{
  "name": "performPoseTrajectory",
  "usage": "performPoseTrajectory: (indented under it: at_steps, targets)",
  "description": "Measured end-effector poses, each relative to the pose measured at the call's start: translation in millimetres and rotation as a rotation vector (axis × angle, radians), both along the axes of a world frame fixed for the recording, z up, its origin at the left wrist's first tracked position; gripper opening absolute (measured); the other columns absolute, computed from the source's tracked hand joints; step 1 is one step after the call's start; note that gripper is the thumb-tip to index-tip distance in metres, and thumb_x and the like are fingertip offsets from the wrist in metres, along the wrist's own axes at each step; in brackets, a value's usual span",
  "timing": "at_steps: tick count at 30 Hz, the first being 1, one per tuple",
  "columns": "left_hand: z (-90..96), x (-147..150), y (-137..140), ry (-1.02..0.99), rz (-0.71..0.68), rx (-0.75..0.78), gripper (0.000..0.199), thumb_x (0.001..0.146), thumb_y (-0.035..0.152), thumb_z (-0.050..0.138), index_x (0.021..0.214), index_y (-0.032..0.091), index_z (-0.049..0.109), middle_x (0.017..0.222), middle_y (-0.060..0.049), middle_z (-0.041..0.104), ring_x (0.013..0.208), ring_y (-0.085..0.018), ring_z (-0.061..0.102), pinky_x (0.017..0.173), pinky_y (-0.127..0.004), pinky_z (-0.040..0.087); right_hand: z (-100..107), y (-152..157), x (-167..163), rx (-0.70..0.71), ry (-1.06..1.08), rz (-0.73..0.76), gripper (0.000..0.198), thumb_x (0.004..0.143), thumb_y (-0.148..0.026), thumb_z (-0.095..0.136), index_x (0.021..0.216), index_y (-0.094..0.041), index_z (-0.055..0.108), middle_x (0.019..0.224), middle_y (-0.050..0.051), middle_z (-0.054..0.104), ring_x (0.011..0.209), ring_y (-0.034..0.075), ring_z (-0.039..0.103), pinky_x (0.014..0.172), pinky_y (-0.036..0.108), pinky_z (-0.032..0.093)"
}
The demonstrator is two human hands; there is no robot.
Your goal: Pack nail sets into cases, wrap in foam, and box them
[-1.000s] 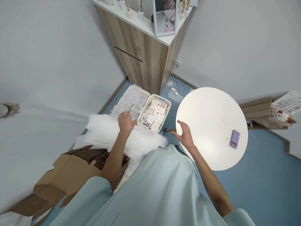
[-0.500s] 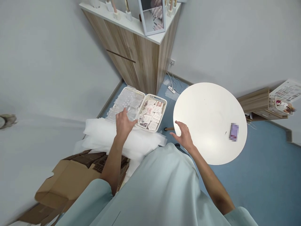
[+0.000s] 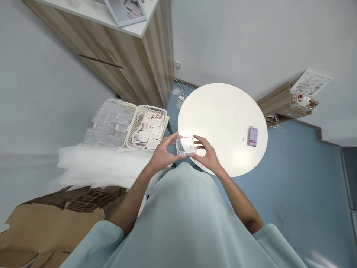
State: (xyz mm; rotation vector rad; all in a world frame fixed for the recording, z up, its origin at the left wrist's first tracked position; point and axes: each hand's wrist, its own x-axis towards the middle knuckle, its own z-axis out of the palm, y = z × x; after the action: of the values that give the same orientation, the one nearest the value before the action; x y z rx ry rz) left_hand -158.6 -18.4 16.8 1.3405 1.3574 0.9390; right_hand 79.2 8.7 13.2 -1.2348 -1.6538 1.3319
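Note:
A small clear plastic box (image 3: 185,145) is held between my two hands, in front of my body near the round table's left edge. My left hand (image 3: 163,153) grips its left side, thumb along the near edge and fingers at the far corner. On the right side, my right hand (image 3: 207,154) holds it the same way, thumb below and fingers above. What lies inside the box, if anything, I cannot make out. Left of my left hand is a white basket (image 3: 164,111) of printed cards (image 3: 150,124). Beside that, another white basket (image 3: 129,104) holds clear plastic packaging (image 3: 110,121).
A round white table (image 3: 220,108) stands on the right, with a blurred purple item (image 3: 253,136) on it. White foam sheets (image 3: 97,163) and cardboard boxes (image 3: 52,227) lie at left. A wooden cabinet (image 3: 134,63) rises behind the baskets; a low shelf (image 3: 279,100) stands far right.
Both hands, empty and apart half a second ago, have come together and now hold the clear plastic box. The view has turned, so the cabinet, baskets and table appear further left.

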Motion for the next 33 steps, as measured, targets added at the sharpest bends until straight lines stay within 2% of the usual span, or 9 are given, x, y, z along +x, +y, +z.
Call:
performPoseTrajectory:
  at_steps: [4,8,12,15,19,21,24,29,33]
  targets:
    - [5.1,46.1,1.7,0.052,-0.042,0.037,0.094,0.075,0.046,0.092,0.159,0.031,0.052,0.150,-0.009,0.064,0.138,-0.033,0.058,0.116,-0.048,0.052,-0.9,-6.4,41.8,-0.199,0.088,-0.075,0.083,0.080,-0.055,0.090,0.150,-0.029,0.055,0.130,0.010,0.075,0.113,0.027,0.074,0.100,0.046,0.062]
    - [5.3,92.6,4.0,0.093,-0.074,0.084,0.090,0.077,0.044,0.092,0.158,0.032,0.053,0.149,-0.009,0.065,0.141,-0.033,0.055,0.115,-0.049,0.053,-11.6,-10.8,74.4,-0.387,0.242,-0.158,0.061,0.086,-0.059,0.083,0.133,-0.026,0.062,0.107,0.006,0.079,0.101,0.025,0.077,0.098,0.045,0.063]
    - [-5.0,131.0,7.3,0.014,-0.026,0.006,0.095,0.076,0.046,0.092,0.160,0.033,0.049,0.161,-0.010,0.054,0.142,-0.032,0.056,0.113,-0.047,0.055,-20.5,-13.4,101.5,-0.351,0.250,-0.273,0.056,0.083,-0.058,0.085,0.125,-0.025,0.067,0.112,0.008,0.079,0.109,0.026,0.075,0.104,0.047,0.060]
    - [-15.8,150.7,10.7,-0.154,0.075,-0.208,0.095,0.078,0.055,0.090,0.159,0.027,0.049,0.163,-0.016,0.051,0.134,-0.033,0.064,0.110,-0.048,0.058,-22.4,-16.3,117.6,-0.267,0.219,-0.338,0.046,0.086,-0.056,0.083,0.118,-0.026,0.070,0.116,0.009,0.078,0.115,0.027,0.073,0.104,0.048,0.060]
    - [-20.9,168.2,14.1,-0.418,0.009,-0.480,0.070,0.088,0.068,0.077,0.134,0.016,0.070,0.138,-0.019,0.072,0.121,-0.033,0.073,0.112,-0.052,0.057,-21.6,-23.2,129.8,-0.107,0.173,-0.364,0.030,0.090,-0.053,0.080,0.103,-0.027,0.072,0.113,0.007,0.077,0.114,0.026,0.071,0.105,0.047,0.060]
    - [-18.8,175.3,14.7,-0.490,-0.037,-0.497,0.062,0.088,0.068,0.076,0.121,0.016,0.076,0.129,-0.017,0.076,0.124,-0.034,0.072,0.115,-0.052,0.055,-21.3,-27.3,132.9,-0.062,0.161,-0.342,0.026,0.093,-0.052,0.077,0.103,-0.028,0.072,0.114,0.007,0.076,0.115,0.026,0.071,0.106,0.048,0.059]
    - [-15.2,183.1,14.4,-0.507,-0.041,-0.462,0.056,0.087,0.064,0.080,0.118,0.018,0.078,0.126,-0.014,0.078,0.130,-0.034,0.069,0.117,-0.052,0.054,-21.0,-31.8,137.0,-0.038,0.169,-0.321,0.024,0.095,-0.051,0.075,0.101,-0.028,0.071,0.116,0.007,0.075,0.118,0.026,0.071,0.107,0.048,0.059]
    - [-15.8,182.4,14.0,-0.412,0.000,-0.424,0.072,0.078,0.059,0.088,0.135,0.018,0.072,0.135,-0.016,0.075,0.133,-0.037,0.067,0.117,-0.054,0.053,-16.7,-30.6,147.5,-0.079,0.128,-0.181,0.042,0.080,-0.055,0.090,0.105,-0.029,0.068,0.137,0.009,0.069,0.136,0.029,0.063,0.116,0.051,0.054]
    - [-14.9,171.4,15.0,-0.334,-0.021,-0.399,0.087,0.065,0.054,0.098,0.139,0.016,0.070,0.134,-0.017,0.075,0.131,-0.039,0.068,0.116,-0.055,0.054,-14.4,-28.6,151.9,-0.246,0.168,-0.072,0.039,0.085,-0.056,0.085,0.103,-0.028,0.065,0.141,0.007,0.070,0.134,0.026,0.067,0.119,0.051,0.053]
